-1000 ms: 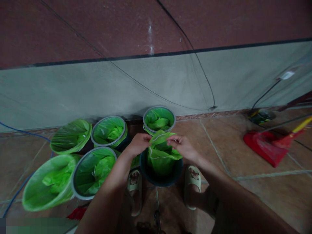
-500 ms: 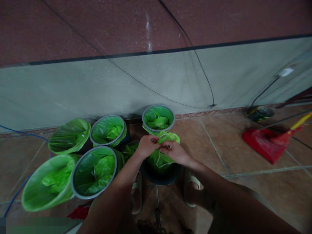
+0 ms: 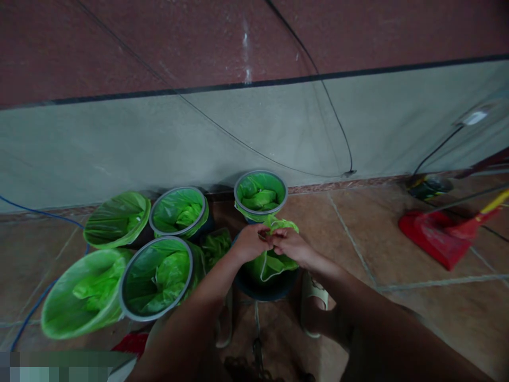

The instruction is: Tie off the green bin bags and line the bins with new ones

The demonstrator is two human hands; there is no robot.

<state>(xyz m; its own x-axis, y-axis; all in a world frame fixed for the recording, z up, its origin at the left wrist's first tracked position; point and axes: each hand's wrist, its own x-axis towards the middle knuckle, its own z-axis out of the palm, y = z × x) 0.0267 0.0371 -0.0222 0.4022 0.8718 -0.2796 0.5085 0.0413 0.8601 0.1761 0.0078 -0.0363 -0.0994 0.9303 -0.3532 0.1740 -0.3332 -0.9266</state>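
No text, label, brand, number or sign can be read.
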